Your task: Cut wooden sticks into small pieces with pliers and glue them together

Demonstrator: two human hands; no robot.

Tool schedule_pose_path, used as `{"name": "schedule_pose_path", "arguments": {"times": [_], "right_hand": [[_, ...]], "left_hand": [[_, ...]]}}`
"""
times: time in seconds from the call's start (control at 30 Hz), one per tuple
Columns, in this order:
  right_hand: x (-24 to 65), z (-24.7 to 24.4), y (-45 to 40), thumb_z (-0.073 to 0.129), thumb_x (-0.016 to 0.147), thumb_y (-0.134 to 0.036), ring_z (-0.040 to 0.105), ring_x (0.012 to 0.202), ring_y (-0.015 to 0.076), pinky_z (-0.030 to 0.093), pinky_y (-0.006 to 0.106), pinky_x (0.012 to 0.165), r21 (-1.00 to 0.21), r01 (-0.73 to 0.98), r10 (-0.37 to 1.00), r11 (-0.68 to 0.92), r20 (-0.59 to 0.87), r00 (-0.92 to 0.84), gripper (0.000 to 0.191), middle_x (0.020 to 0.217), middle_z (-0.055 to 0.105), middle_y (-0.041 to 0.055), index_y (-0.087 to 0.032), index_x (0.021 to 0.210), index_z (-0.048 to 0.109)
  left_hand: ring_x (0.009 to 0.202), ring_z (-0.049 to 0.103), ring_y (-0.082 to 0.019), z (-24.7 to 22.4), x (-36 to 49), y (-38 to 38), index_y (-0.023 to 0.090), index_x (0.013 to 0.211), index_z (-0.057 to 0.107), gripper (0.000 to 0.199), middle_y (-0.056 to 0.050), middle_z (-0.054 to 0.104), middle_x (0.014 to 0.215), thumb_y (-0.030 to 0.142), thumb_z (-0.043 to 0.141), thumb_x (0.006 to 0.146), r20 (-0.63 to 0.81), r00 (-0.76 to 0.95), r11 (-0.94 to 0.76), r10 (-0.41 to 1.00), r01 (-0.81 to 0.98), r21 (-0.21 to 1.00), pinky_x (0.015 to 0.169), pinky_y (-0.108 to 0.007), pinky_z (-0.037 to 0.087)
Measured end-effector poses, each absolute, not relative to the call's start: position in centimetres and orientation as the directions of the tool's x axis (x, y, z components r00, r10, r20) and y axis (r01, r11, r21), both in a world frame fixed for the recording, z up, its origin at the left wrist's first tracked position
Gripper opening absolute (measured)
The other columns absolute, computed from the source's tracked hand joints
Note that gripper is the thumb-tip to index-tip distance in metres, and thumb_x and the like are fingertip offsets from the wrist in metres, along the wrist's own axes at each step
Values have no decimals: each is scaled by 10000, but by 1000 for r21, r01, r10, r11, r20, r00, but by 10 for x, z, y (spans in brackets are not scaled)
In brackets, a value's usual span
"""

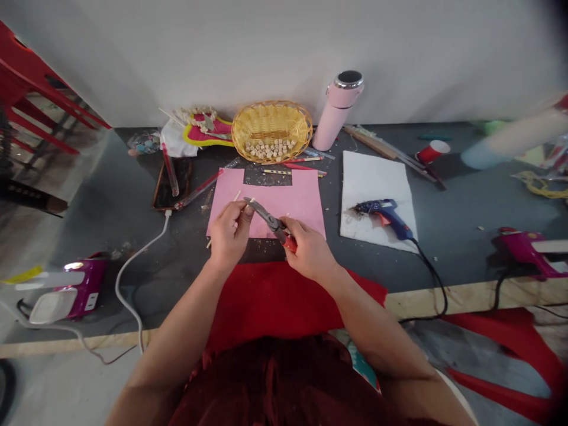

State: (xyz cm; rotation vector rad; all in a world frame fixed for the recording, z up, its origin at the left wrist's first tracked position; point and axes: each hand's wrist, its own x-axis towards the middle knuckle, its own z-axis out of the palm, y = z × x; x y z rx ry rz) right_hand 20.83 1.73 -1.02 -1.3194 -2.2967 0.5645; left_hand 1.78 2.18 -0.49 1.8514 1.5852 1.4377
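My left hand [229,232] is closed, with thumb and fingers pinching a thin pale stick [238,195] whose ends poke out past the fingers. My right hand [307,247] is wrapped round the red handles of a pair of shears [267,218]. The grey blades of the shears reach left to my left fingertips, right by a small pale end of stick. Whether the blades touch it I cannot tell. Both hands are above a pink sheet [310,198] on the dark tabletop. Behind the sheet, a yellow wicker basket [272,118] holds many small pale pieces.
To the right, a blue glue gun [387,214] lies on a white board [375,171]. A pink flask [335,112] stands behind. On the left are a phone [162,192] with a white cable [128,260] and a purple power socket [89,287]. Red cloth [275,296] hangs over the front edge.
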Motion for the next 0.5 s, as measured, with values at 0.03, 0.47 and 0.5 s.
{"name": "schedule_pose_path", "arguments": {"times": [0.03, 0.47, 0.5], "right_hand": [[208, -11, 17, 500, 737, -104, 627, 920, 237, 523, 369, 789, -541, 700, 875, 467, 167, -455, 505, 1091, 629, 107, -205, 1227, 430], [210, -9, 21, 515, 745, -105, 556, 1059, 271, 501, 416, 868, -485, 703, 844, 520, 166, -510, 597, 1171, 576, 122, -204, 1315, 367], [211, -9, 22, 516, 741, -101, 556, 1061, 271, 501, 413, 867, -490, 699, 842, 521, 162, -514, 595, 1164, 578, 122, -201, 1310, 374]], "left_hand": [[670, 538, -124, -5, 18, 22, 187, 826, 622, 149, -34, 622, 755, 264, 520, 903, 488, -127, -343, 863, 562, 752, 667, -246, 437], [757, 615, -149, -6, 9, 24, 179, 749, 621, 191, -48, 662, 792, 185, 485, 883, 497, -1, -395, 868, 606, 691, 720, -252, 460], [766, 618, -150, -6, 8, 24, 179, 750, 617, 189, -47, 663, 793, 181, 482, 882, 497, 13, -395, 868, 624, 674, 724, -251, 458]]}}
